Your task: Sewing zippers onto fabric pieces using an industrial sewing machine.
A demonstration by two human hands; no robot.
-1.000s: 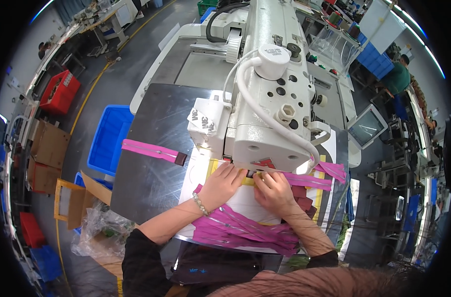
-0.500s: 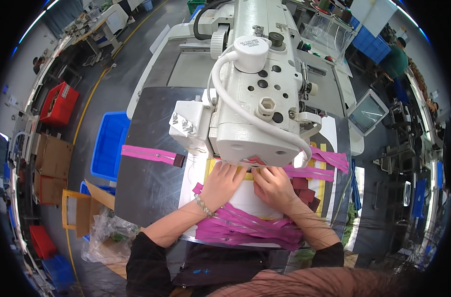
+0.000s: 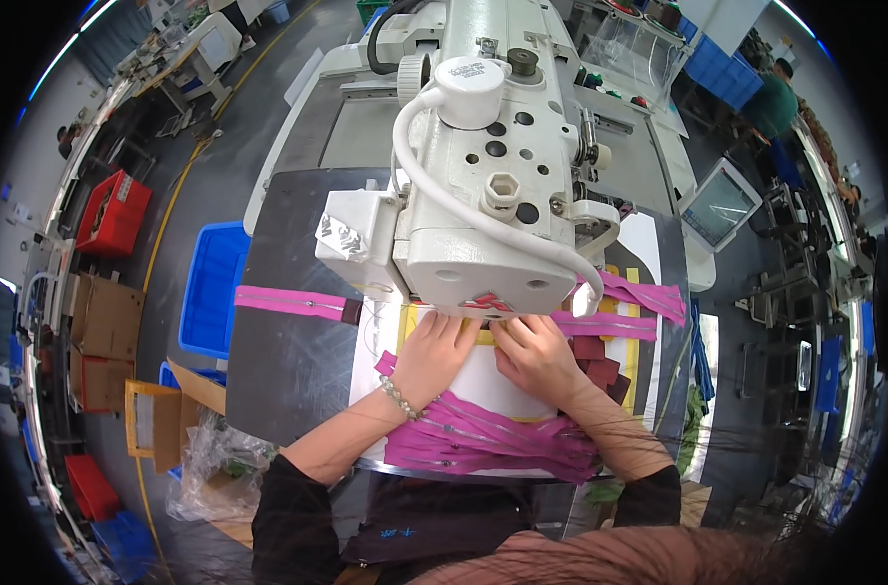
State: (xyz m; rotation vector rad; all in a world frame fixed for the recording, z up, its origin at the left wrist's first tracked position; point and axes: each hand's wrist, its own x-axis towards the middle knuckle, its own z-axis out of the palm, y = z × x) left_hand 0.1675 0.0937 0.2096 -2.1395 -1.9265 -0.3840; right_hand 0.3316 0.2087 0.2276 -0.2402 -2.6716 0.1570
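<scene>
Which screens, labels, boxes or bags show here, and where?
Screen: right of the sewing machine, tilted, white frame, pale display.
Sticker: machine's left side, silvery, crumpled.
Cardboard boxes: floor at far left, brown.
Plastic bag: floor beside the left arm, clear, crumpled.

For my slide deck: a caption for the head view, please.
Both hands, left hand and right hand, press pink zipper strips under a white sewing machine.

Floor (image 3: 195, 185): grey, with a yellow line, left of the hands.
Bins: blue crate (image 3: 210, 288) left; red crate (image 3: 113, 210) farther left.
Boxes: cardboard boxes (image 3: 98, 341) at far left.
Screen (image 3: 717, 207): upper right.
Benches (image 3: 191, 49): far upper left.
</scene>
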